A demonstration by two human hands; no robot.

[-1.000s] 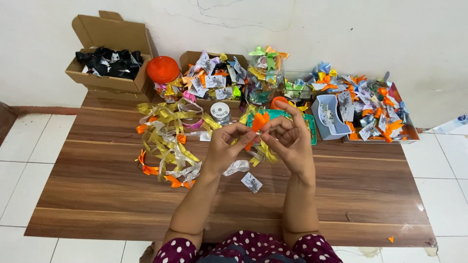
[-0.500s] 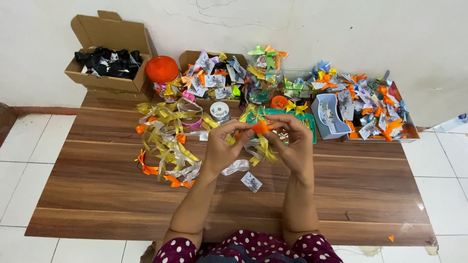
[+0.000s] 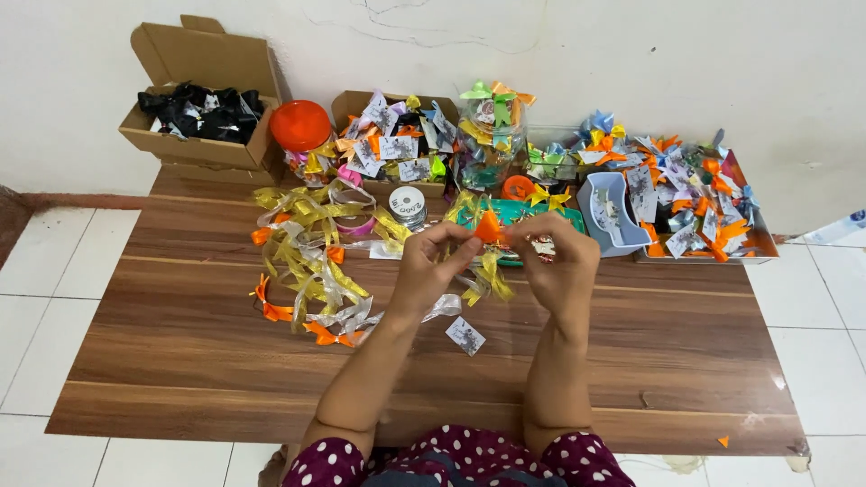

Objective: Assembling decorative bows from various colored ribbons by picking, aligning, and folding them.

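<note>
A brown wooden table point(image 3: 180, 361) stands on white floor tiles against a pale wall, its far edge lined with containers. At ten o'clock an open cardboard box point(image 3: 194, 135) holds black bows. At twelve o'clock a second, smaller cardboard box point(image 3: 356, 101) is heaped with mixed-colour bows fixed to small printed cards. At two o'clock a shallow tray point(image 3: 758, 245) brims with orange, blue and grey bows, and a light blue plastic bin point(image 3: 616, 209) just beside it holds a few pieces. Just right of twelve o'clock a clear jar point(image 3: 487, 144) is stuffed with green, yellow and orange bows. An orange round lid point(image 3: 300, 124) sits between the two boxes. Loose gold, silver and orange ribbon point(image 3: 311, 261) sprawls at nine o'clock from the hands, with a small white ribbon spool point(image 3: 408, 206) near its far end.

At the centre, above the table, the left hand point(image 3: 431, 269) and right hand point(image 3: 557, 266) pinch a small orange bow point(image 3: 489, 227) between thumbs and fingertips, yellow ribbon tails point(image 3: 487, 278) hanging below it. A small printed card point(image 3: 465, 335) lies on the wood at six o'clock from the bow.
</note>
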